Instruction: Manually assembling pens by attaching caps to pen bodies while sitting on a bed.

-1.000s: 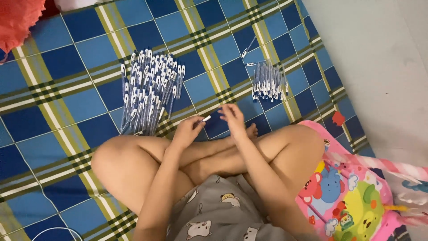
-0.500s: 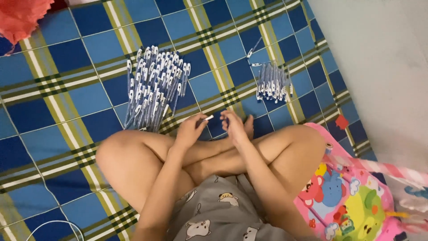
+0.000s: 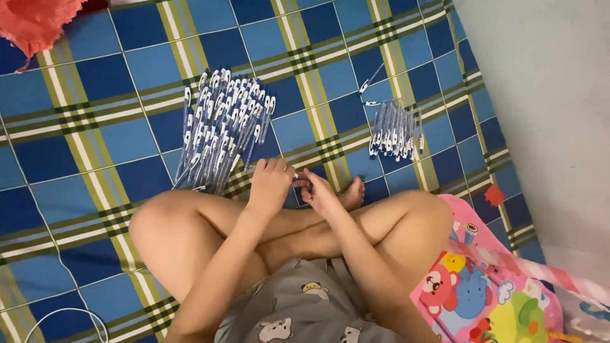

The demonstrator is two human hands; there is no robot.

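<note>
— Two piles of pens: large pile (image 3: pixel 222 130), small pile (image 3: pixel 395 130), both on the checked mat (image 3: pixel 95 127).
— Hands?
— Left hand (image 3: pixel 270 187) and right hand (image 3: pixel 321 194) meet, fingers closed on one small pen part (image 3: pixel 297 178).

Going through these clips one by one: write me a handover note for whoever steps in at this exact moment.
Left hand and right hand meet above the crossed legs, both pinching one small white piece; it is too small to tell what it is.
The large pile of pens lies on the checked mat ahead of the left hand. The small pile of pens lies ahead of the right hand, with two loose pieces just beyond it.
Done: judging by the piles, only a small share is set aside.
Left: the large pile.
</note>
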